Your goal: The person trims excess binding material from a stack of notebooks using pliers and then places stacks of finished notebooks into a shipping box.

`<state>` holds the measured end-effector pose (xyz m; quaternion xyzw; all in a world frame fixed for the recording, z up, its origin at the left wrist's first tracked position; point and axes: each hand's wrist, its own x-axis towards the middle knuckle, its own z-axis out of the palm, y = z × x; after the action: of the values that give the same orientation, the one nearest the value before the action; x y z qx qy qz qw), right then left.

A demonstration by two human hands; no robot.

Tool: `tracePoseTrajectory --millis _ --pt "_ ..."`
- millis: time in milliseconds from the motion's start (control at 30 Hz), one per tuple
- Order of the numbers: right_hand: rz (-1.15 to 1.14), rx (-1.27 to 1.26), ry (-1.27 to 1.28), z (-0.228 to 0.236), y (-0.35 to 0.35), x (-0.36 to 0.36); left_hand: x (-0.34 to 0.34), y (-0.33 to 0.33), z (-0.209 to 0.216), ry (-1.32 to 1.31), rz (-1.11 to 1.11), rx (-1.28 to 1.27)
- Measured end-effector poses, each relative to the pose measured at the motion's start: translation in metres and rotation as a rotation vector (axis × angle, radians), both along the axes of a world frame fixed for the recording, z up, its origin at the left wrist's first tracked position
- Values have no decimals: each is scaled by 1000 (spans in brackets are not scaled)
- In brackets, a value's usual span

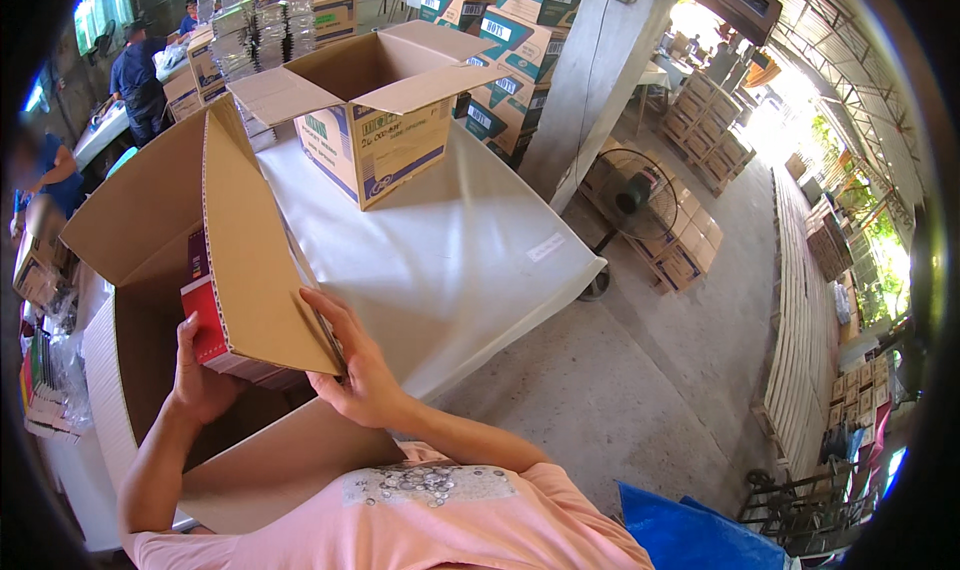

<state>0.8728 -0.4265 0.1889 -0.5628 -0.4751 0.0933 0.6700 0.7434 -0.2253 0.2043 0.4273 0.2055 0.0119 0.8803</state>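
A large open cardboard box [140, 370] stands at the left, close against my body, with its flaps raised. My left hand [205, 380] is inside it, closed around the near end of a stack of red-covered books [205, 322]. The raised flap hides much of the stack, and their exact kind is hard to make out. My right hand [355, 370] grips the lower corner of that flap [255, 270], with its fingers along the outer side. Farther back on the table [460, 260] sits a second open cardboard box [400, 150].
Stacked cartons [515, 70] stand behind the table beside a concrete pillar [600, 80]. On the right, a floor fan [635, 195] is in front of a pallet of boxes [690, 240]. Two co-workers in blue are at the left, one a person [145, 80] standing by another table.
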Motion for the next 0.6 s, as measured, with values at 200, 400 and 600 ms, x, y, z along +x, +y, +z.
tracePoseTrajectory --millis 200,400,600 --pt "34 42 36 0 -2 0 -8 4 -12 -56 -73 -14" --pt "79 30 127 -13 7 0 2 -2 10 31 104 -66" --pt "89 -68 378 -4 1 -9 14 -9 26 21 251 -197"
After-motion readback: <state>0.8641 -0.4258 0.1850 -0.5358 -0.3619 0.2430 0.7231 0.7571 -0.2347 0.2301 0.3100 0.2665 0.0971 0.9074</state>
